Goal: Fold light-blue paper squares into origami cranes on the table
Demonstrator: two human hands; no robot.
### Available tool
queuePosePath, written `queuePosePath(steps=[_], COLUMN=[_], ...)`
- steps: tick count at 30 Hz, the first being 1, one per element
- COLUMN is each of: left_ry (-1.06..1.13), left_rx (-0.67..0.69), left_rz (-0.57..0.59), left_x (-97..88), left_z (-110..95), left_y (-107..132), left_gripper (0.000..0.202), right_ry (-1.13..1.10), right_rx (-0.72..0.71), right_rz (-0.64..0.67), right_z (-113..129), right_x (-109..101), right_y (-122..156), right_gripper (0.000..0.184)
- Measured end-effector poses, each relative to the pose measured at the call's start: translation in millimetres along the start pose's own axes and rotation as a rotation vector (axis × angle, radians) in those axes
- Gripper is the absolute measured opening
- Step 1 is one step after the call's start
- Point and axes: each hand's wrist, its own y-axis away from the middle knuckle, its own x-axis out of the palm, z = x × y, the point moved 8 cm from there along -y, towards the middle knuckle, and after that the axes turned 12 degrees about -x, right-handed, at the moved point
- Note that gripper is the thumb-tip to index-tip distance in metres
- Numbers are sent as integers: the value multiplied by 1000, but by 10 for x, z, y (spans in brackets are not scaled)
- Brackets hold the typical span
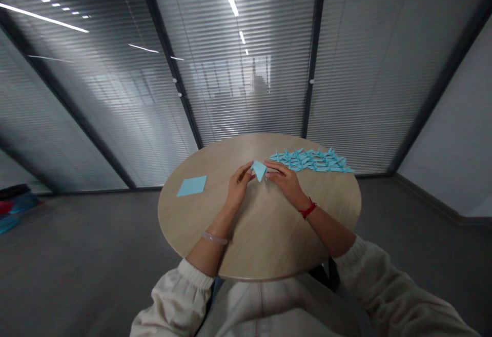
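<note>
Bare worktop (265, 237) stretches between the forearms (217, 221) (332, 232), leaving a lane from the hands (237, 184) (287, 179) to the near edge. Folded blue paper shapes (311, 161) crowd the worktop's far right, while a flat blue sheet (192, 185) lies at left, with passable room between it and the hands.

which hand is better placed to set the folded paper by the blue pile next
Right, probably: the right hand, like the left hand, holds the folded paper, but sits closer to the blue pile.

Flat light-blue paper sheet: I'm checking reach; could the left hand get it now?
Probably yes: only pale wooden tabletop separates the sheet from the left hand, now holding folded blue paper.
</note>
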Motion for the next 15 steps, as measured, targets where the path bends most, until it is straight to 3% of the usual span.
queuePosePath(steps=[3, 7, 11, 15], left_ry=[73, 64, 84, 144], left_rx=[-69, -48, -68, -105], left_rz=[41, 79, 95, 98], left_x=[41, 93, 108, 86], left_z=[52, 17, -13, -17], left_y=[-4, 13, 38, 46], left_gripper=[43, 54, 57, 57], right_ry=[55, 209, 309, 262], right_rx=[-96, -199, -234, -225], right_rz=[9, 37, 40, 46], right_z=[56, 154, 221, 235], right_x=[4, 16, 10, 7], right_y=[-5, -15, -28, -31], right_gripper=[31, 29, 25, 25])
